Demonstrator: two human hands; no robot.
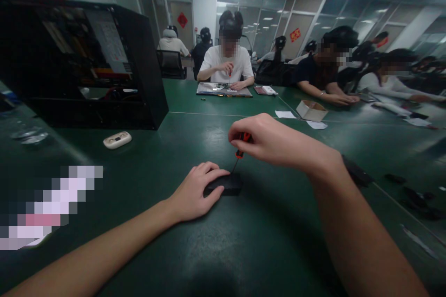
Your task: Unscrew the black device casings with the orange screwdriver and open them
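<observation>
A small black box-shaped device [232,186] lies on the green table in front of me. My left hand [199,191] grips its left end, thumb along the near side and fingers over the top and far side. Above it, my right hand [259,138] is closed around the red and black handle of a screwdriver [239,153]. The thin shaft slants down to the top of the device, near my left fingertips. Whether the tip sits in a screw is too small to tell.
An open black computer case [146,65] stands at the left, with a white earbud case [117,140] before it. Across the green table [195,134], a person in white [226,62] works over a flat panel [223,90]. A small cardboard box [311,110] and dark parts [421,199] lie rightward.
</observation>
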